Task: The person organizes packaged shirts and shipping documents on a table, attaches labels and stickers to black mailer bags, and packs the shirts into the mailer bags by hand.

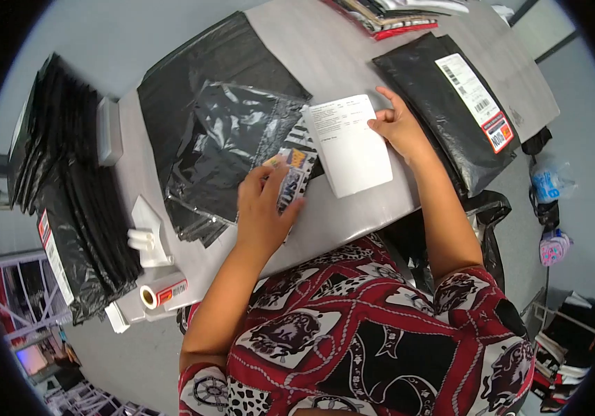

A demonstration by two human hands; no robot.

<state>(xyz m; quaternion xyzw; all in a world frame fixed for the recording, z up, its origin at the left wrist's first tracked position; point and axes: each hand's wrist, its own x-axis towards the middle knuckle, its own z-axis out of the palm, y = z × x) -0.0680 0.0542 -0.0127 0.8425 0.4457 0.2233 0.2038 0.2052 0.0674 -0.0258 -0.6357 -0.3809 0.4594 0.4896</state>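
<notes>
My right hand (398,128) holds a white printed paper (354,156) by its right edge, thumb on the front. My left hand (268,201) rests on a folded black-and-white patterned item (297,166) with a coloured printed label, its fingers spread a little. Under and left of that hand lies clear plastic wrapping (231,125), on top of flat black plastic bags (200,62). Right of the paper, beyond my right hand, a filled black parcel (429,90) carries a white shipping label (467,87) and a red-edged sticker.
Stacked black parcels (89,229) stand at the left. A roll of red-and-white stickers (164,291) and a white holder (148,239) sit at the table's left edge. Folded items (401,28) lie at the back. A black bag (488,215) hangs below the right edge.
</notes>
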